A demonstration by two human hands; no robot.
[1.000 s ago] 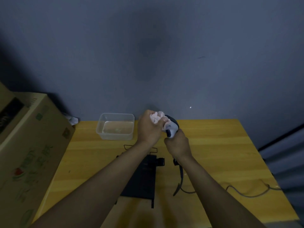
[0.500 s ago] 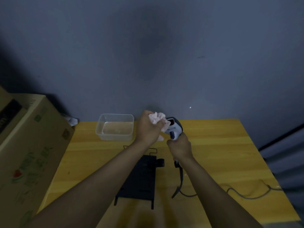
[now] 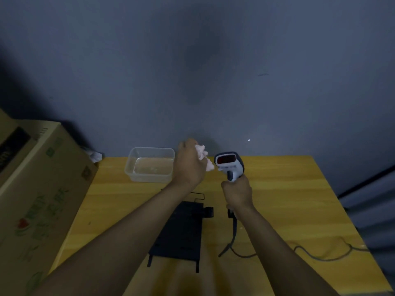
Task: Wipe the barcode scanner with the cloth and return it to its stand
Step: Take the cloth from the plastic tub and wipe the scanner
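Centre frame, right hand (image 3: 236, 192) fists the handle of the barcode scanner (image 3: 229, 164), held upright above the table (image 3: 288, 189); left hand (image 3: 189, 165) clenches the crumpled cloth (image 3: 202, 154) just beside its window; advise light strokes across the window, grip steady, cable (image 3: 320, 256) slack.

Table (image 3: 288, 199): yellow wood-grain top, set against a grey-blue wall. On it: one clear plastic container (image 3: 149, 165), rectangular, at the far edge, left of centre; one flat black stand (image 3: 181, 229), at centre, with a thin wire frame at its far end; one dark cable (image 3: 320, 254), trailing across the near right part toward the right edge.
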